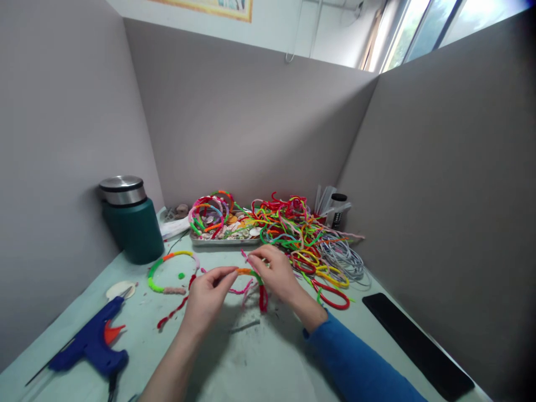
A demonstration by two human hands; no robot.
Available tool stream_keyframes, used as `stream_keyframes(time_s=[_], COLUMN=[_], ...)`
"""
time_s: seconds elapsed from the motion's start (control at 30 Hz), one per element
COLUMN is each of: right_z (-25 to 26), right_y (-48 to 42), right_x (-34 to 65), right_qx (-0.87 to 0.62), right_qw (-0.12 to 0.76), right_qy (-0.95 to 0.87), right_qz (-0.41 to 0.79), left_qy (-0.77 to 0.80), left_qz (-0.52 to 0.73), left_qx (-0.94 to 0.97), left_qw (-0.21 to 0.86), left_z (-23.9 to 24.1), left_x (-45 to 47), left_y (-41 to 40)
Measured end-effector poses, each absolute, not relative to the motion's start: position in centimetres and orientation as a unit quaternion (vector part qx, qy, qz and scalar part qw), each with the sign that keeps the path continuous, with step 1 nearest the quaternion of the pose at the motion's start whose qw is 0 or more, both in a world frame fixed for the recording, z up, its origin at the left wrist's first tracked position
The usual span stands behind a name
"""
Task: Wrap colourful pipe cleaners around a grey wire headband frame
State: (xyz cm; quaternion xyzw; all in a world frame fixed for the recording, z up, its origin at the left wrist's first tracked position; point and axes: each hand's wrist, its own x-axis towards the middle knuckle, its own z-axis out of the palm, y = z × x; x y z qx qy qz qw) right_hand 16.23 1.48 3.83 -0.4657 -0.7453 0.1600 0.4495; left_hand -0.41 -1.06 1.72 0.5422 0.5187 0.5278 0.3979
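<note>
Between my hands stretches a band wrapped in fuzzy pipe cleaner (pixel 246 272), orange toward the left, green and red toward the right. My left hand (pixel 211 290) pinches its orange end. My right hand (pixel 274 273) is closed on the band's green part with thumb and fingers, and a pink pipe cleaner end sticks up beside the fingertips. The red part hangs below my right hand. A pink pipe cleaner (pixel 240 291) lies on the table behind the band. Left of my left hand rest a multicoloured wrapped hoop (pixel 153 273) and a red pipe cleaner piece (pixel 173 314).
A blue glue gun (pixel 90 340) lies at the left before a green flask (pixel 134 229). At the back are a metal tray (pixel 226 242) with wrapped hoops, a heap of pipe cleaners (pixel 288 218) and grey wire hoops (pixel 343 257). Red-handled scissors (pixel 335 301) and a black strip (pixel 414 343) lie right.
</note>
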Motion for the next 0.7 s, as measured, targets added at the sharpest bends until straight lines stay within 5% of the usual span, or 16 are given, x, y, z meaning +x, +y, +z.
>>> stream_keyframes(time_s=[0.1, 0.4, 0.7], right_z=[4.7, 3.3, 3.1], right_y=[0.2, -2.0, -1.8], right_x=[15.7, 13.9, 13.9], right_qx=[-0.427, -0.493, -0.461], right_qw=[0.459, 0.252, 0.276], right_qy=[-0.768, -0.832, -0.843], right_qz=[0.127, 0.045, 0.026], left_qy=[0.539, 0.505, 0.430], left_qz=[0.551, 0.563, 0.583], left_qx=[0.498, 0.409, 0.355], left_qw=[0.397, 0.511, 0.590], left_z=[1.5, 1.1, 1.6], left_x=[-0.8, -0.7, -0.6], left_y=[-0.8, -0.6, -0.8])
